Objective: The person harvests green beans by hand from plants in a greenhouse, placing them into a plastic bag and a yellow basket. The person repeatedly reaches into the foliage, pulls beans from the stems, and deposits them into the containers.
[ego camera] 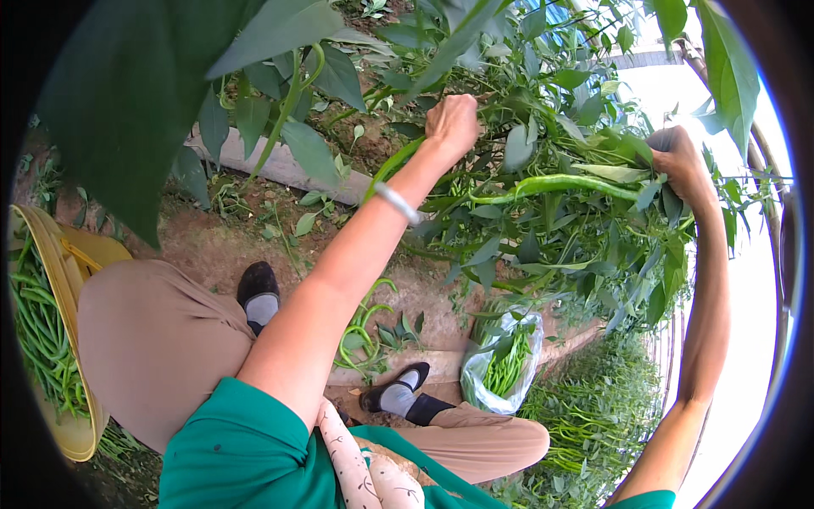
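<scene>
My left hand (453,124), with a pale bangle (398,203) on the wrist, is closed among the pepper plants. A long green chili pepper (395,164) comes out from under its heel and trails back along the wrist; the fingertips are hidden. My right hand (682,162) grips a leafy stem of a pepper plant (626,149) at the right. Just left of that hand, a long light-green pepper (572,184) lies nearly level among the leaves. Another pepper (276,127) hangs from a nearer plant at the upper left.
A yellow basket (63,305) of green peppers stands by my left knee. A clear plastic bag (533,356) holding peppers sits past my right foot. Several loose peppers (359,334) lie on the soil between my feet. Large leaves (127,108) hang close before the view.
</scene>
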`<move>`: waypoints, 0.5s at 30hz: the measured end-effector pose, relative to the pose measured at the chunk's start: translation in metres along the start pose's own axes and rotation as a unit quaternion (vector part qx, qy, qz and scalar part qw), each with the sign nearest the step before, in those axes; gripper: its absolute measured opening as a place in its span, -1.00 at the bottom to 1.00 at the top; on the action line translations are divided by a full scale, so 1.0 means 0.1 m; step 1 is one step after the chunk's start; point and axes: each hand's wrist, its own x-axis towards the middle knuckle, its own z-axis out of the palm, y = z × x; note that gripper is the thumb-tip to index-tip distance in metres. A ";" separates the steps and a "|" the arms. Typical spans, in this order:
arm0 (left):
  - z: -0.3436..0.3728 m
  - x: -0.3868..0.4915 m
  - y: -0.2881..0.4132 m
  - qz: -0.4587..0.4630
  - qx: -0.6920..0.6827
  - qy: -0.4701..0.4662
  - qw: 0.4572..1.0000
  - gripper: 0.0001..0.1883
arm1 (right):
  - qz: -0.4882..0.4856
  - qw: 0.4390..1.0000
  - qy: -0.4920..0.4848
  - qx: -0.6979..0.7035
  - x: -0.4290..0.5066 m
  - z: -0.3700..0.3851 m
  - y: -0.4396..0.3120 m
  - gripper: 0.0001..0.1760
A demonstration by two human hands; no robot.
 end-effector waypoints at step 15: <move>0.30 0.34 -0.47 0.172 -0.049 -0.006 0.984 -0.65 | -0.016 1.000 -0.008 -0.012 0.01 0.07 0.17 -0.62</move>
